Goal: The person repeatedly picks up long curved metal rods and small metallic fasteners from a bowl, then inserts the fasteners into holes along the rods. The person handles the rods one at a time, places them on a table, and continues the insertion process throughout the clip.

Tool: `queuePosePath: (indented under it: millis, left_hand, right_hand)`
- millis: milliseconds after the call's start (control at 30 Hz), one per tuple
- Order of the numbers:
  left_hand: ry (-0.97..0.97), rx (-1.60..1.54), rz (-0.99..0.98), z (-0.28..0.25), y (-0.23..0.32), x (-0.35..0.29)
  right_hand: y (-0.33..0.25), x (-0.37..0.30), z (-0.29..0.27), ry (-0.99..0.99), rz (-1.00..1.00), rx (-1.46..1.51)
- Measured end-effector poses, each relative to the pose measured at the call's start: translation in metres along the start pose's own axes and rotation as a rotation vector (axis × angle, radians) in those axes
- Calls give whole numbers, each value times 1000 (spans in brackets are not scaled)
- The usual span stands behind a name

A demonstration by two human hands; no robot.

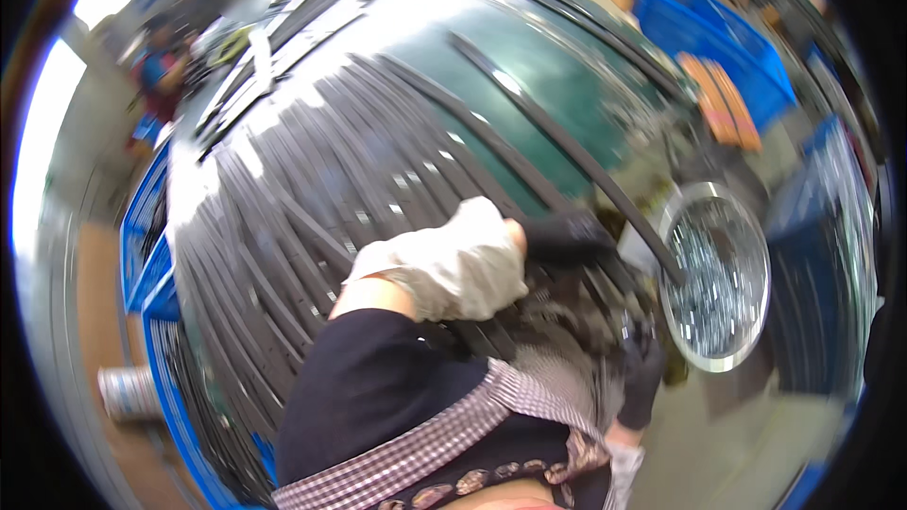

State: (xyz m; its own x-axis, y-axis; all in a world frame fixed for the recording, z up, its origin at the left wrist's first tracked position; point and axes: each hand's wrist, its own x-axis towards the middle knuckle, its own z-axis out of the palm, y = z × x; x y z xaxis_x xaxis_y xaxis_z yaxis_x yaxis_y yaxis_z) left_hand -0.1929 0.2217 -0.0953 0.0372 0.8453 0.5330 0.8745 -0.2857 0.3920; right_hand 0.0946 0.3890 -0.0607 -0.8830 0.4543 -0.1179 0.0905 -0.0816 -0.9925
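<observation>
Many long black strips (312, 170) lie side by side across a green table (425, 24). My left hand (569, 240), in a black glove below a white cuff, is over the near right ends of the strips; its fingers are smeared by motion. Lower right, close to my body, my right hand (642, 373) in a dark glove is near the strip ends at the table's edge. Its fingers are blurred too, and I cannot make out what they hold. Right of both hands is a round metal bowl (765, 274) with small shiny metal pieces (710, 274). One separate strip (576, 153) slants down to the bowl's rim.
Blue crates (165, 387) with dark strips stand along the left side. At the far right are a blue crate (704, 33) and orange-brown blocks (720, 102). A dark blue bin (817, 264) stands beyond the bowl. Another person (161, 71) is at the far left.
</observation>
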Motion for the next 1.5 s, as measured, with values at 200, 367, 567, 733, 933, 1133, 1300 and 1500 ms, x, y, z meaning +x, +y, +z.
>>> queuePosePath:
  millis: [200,367,567,733,933,1133,1300,1500]
  left_hand:
    - [-152,323,-128,-23,35,17]
    - [-281,291,-232,-31,41,23]
    - [-209,161,-255,-34,45,24]
    - [-237,94,-316,-38,50,25]
    - [-324,-29,-391,-46,57,33]
    - [-337,-46,-393,-47,55,36]
    - [-314,-26,-393,-47,56,35]
    - [-284,-19,-361,-45,54,32]
  right_hand:
    - [-12,3,-7,30,153,31]
    - [-2,3,0,55,87,157]
    - [1,13,2,-4,-29,-180]
    - [5,26,2,-35,-207,-612]
    - [20,46,-2,-197,-168,-452]
    - [20,67,1,-118,-426,-631]
    - [3,52,9,-9,-387,-778]
    - [22,21,-15,6,-354,-711]
